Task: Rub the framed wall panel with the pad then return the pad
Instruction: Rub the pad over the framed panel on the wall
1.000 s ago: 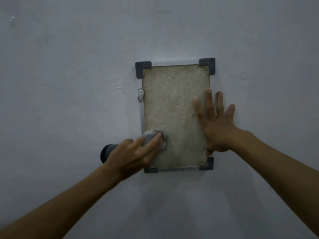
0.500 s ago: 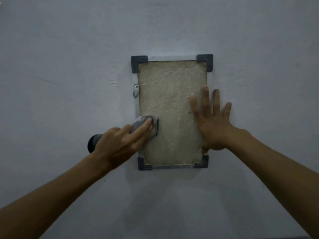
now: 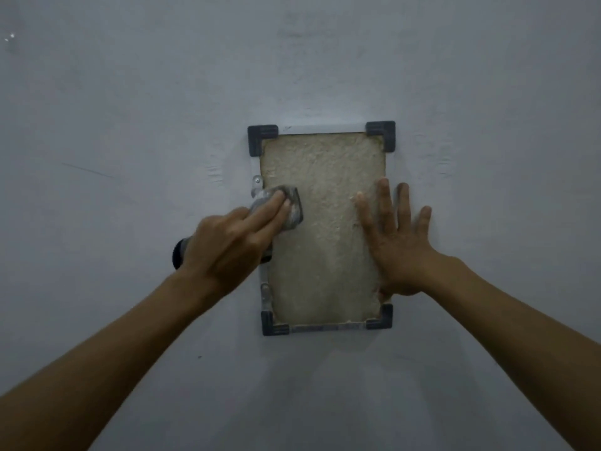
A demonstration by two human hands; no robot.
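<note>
Here, item one: my left hand [image 3: 227,245], fingers laid forward over a small grey rubbing pad [image 3: 286,206] fixed to a dark-ended handle [image 3: 178,255], which my palm gripped. The pad sat pressed on the upper left of the panel, just beside a small metal bracket [image 3: 257,183].

Item two: my right hand [image 3: 395,242], fingers spread flat, lay across the right edge, holding nothing.

Item three: the rough beige rectangular wall panel [image 3: 325,255], in a pale frame with dark grey plastic corner caps [image 3: 261,138], was mounted on a grey painted wall [image 3: 130,125].

Handling note, as I judged it: pad face flat, pressure even, overlapping strokes, clear of the bracket; the right hand steadied the frame. Where the pad belonged was not in view.
</note>
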